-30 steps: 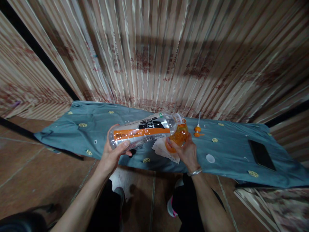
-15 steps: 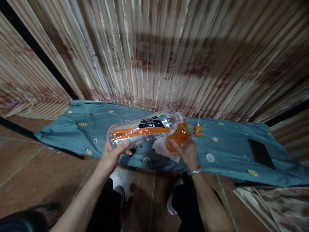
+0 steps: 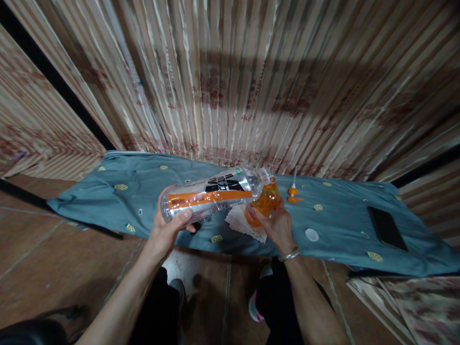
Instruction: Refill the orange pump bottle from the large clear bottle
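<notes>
A clear plastic bottle (image 3: 210,196) with an orange, silver and black label lies tilted nearly level, its uncapped mouth at the top of an orange see-through bottle (image 3: 265,203). My left hand (image 3: 171,224) is wrapped round the clear bottle's base end. Around the orange bottle's side closes my right hand (image 3: 277,225), with a bracelet at the wrist. Beneath the orange bottle a white scalloped cloth (image 3: 239,224) lies on the table. An orange pump top (image 3: 293,191) with a pale tube lies to the right. Whether liquid is flowing I cannot tell.
A blue-green tablecloth (image 3: 338,230) with yellow prints covers the narrow table. On its right side lie a white disc (image 3: 311,235) and a dark phone (image 3: 387,228). Behind hangs a striped curtain (image 3: 230,86), with black poles (image 3: 64,81) at the sides. A dark object (image 3: 32,330) stands lower left.
Both hands hold the two bottles in almost the same pose. The view has shifted very slightly.
</notes>
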`<action>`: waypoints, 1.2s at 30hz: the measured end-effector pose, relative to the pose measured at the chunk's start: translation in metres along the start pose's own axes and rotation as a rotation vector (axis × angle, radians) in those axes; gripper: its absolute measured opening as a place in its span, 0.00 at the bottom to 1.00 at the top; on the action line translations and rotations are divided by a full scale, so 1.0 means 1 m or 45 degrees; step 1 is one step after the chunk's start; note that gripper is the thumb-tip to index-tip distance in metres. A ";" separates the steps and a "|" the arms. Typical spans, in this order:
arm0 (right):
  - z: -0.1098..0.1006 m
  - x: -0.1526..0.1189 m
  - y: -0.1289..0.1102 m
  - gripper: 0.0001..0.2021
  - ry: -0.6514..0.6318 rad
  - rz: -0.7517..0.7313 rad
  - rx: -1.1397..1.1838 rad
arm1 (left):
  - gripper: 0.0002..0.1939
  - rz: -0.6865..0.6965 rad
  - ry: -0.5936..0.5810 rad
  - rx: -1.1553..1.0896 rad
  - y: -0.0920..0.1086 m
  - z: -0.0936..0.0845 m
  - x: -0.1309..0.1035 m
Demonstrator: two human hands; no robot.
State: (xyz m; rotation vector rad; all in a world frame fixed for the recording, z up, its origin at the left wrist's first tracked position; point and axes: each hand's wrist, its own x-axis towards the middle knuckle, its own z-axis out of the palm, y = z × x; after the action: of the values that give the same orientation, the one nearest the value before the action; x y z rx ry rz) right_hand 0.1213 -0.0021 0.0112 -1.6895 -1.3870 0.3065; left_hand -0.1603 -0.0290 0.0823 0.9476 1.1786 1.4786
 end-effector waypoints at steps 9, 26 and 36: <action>0.000 0.000 -0.001 0.37 -0.007 0.010 -0.014 | 0.52 -0.024 0.023 -0.028 0.003 0.003 -0.001; -0.001 0.001 -0.002 0.37 -0.021 0.007 0.001 | 0.51 -0.009 0.005 -0.009 0.004 0.005 -0.002; 0.000 0.000 0.001 0.35 -0.014 -0.006 -0.060 | 0.47 0.047 -0.049 0.003 -0.001 -0.001 0.001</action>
State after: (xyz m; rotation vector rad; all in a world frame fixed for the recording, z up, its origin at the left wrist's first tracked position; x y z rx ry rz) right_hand 0.1220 -0.0022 0.0107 -1.7249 -1.4165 0.2828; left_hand -0.1610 -0.0285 0.0813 1.0002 1.1404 1.4820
